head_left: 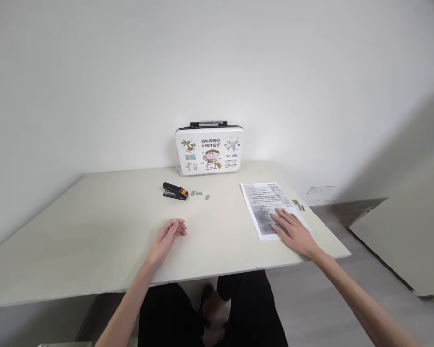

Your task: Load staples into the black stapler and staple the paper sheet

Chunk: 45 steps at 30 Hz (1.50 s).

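Two bare arms [342, 284] out: right hand [297, 235] flat on white printed paper sheet [262, 205], fingers spread; left hand [169, 233] loosely curled, fingers together.

A plain, smooth white wall [130, 72] fills the far side, softly and evenly lit, dimming toward the far right. Against it stands a pale cream, flat-topped table [94, 231] with a worn near edge. To the right, a grey floor [304, 299] with faint streaks runs beneath a pale, flat-sided piece of furniture [408, 236].
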### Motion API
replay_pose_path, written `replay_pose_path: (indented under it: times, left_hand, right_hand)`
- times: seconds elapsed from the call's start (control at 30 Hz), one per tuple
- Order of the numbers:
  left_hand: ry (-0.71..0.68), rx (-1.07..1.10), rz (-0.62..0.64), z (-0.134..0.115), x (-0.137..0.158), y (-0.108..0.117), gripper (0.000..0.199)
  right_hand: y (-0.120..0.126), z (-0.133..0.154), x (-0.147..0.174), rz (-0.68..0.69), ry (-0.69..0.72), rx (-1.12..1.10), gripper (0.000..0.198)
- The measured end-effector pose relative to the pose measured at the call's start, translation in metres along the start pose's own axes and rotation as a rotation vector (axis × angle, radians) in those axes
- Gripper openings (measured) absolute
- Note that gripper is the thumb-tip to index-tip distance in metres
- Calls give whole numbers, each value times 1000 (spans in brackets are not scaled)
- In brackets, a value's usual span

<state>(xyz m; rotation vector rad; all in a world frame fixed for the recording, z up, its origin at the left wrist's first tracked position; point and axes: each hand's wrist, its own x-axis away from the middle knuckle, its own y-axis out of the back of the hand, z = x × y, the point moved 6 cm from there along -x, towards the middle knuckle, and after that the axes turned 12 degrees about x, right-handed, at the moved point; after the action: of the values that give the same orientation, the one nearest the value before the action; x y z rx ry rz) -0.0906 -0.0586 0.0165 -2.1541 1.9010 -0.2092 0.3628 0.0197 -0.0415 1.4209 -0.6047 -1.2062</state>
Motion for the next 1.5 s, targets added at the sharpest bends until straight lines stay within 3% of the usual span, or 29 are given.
replay_pose_path:
  times: [0.17, 0.37, 0.57, 0.67, 0.77, 0.9, 1.07, 1.2, 1.3, 1.37, 1.5]
  left_hand:
    - [-24, -195, 15, 2, 2, 2, 38]
    - [-37, -383, 77, 3, 4, -3, 34]
    - [-274, -782, 202, 2, 12, -8, 28]
    - [-295, -1018, 247, 4, 16, 10, 42]
    - [-250, -1129, 249, 1, 20, 42, 56]
    - [-234, -1132, 190, -11, 24, 76, 57]
    - [-295, -1102, 133, -18, 28, 82, 49]
    - [-309, -1086, 111, -19, 32, 84, 42]
    - [-321, -1049, 63, -21, 35, 89, 40]
    - [-322, -1016, 26, -22, 36, 94, 37]
    - [-313, -935, -27, -22, 34, 100, 31]
  right_hand:
    - [7, 44, 25, 29, 123, -57, 55]
    - [24, 128, 60, 92, 194, -60, 62]
    - [23, 234, 43, 76, 266, -153, 53]
    - [24, 267, 24, 120, 286, -282, 51]
    - [29, 275, -6, 131, 317, -407, 45]
    - [19, 268, -81, 93, 291, -451, 34]
    - [-25, 291, -187, 82, 200, -287, 46]
    - [-50, 327, -239, 87, 172, -259, 43]
    - [-54, 340, -251, 100, 210, -272, 26]
    - [-47, 333, -246, 98, 235, -296, 23]
    - [-19, 280, -205, 96, 264, -366, 25]
